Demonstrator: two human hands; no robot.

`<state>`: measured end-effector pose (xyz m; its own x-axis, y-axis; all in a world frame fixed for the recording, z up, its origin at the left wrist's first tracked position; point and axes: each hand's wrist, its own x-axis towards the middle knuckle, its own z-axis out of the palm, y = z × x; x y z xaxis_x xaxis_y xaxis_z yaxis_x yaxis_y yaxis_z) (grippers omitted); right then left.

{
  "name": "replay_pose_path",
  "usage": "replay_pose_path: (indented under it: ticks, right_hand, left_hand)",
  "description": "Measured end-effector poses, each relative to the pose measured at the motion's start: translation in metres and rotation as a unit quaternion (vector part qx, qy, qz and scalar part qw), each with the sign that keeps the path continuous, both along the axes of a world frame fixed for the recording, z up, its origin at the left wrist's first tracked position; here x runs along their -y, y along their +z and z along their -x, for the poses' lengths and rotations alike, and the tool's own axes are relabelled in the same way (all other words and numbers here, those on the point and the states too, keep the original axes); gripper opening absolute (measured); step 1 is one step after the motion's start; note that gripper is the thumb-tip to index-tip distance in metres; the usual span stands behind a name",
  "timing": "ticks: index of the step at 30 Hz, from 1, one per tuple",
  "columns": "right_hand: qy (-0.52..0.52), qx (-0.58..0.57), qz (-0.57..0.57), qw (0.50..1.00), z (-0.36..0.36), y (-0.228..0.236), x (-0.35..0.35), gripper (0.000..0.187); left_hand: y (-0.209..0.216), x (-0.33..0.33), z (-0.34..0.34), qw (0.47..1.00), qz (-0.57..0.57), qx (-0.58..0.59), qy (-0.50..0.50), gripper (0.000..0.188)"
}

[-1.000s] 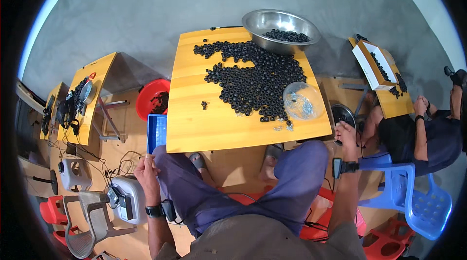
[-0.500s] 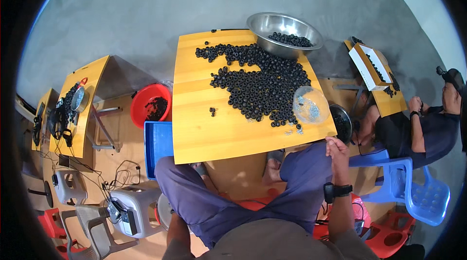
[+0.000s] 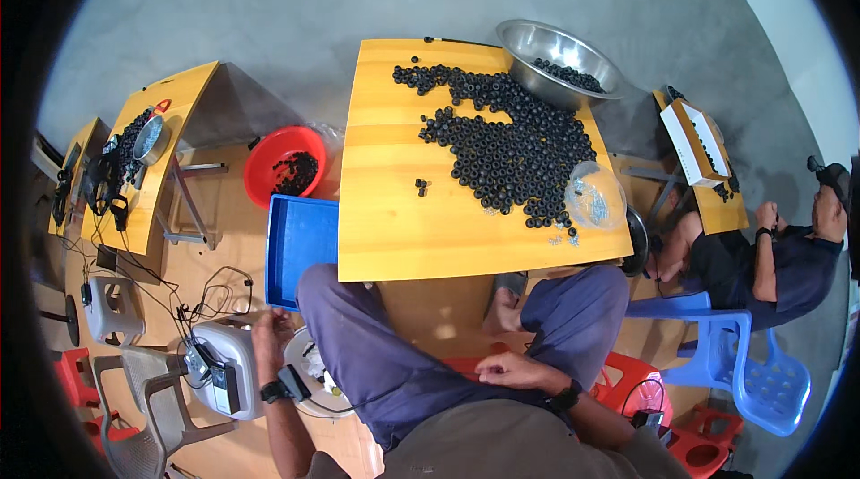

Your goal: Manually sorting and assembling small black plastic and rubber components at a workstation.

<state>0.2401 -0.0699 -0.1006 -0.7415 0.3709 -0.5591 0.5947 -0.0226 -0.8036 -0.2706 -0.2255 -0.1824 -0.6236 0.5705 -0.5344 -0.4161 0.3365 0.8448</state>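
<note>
We log our left hand loosely bent near the blue tray, right hand half-curled above the lap, whether either grips anything we cannot tell, and small black ring-shaped parts massed across the yellow bench, reaching the steel bowl and clear tub.

1. A hand could pass over bare wood on the table, left and near; two stray black parts interrupt it.
2. The heap crowds its middle and right; bowl and basin block the right corners.
3. Left hand: tray just ahead, bucket beside.
4. Right hand: an open gap runs forward between the thighs.
</note>
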Motion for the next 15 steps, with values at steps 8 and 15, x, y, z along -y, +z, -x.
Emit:
replay_pose_path:
  ticks: [8, 15]
  right_hand:
    - [0.129, -0.099, 0.092, 0.982, 0.030, 0.139, -0.024, 0.029]
    - [0.160, -0.104, 0.134, 0.973, 0.046, 0.129, -0.017, 0.028]
  left_hand:
    - [-0.082, 0.009, 0.006, 0.988, 0.075, 0.027, -0.131, 0.028]
    - [-0.099, 0.015, 0.004, 0.987, 0.089, 0.022, -0.135, 0.027]
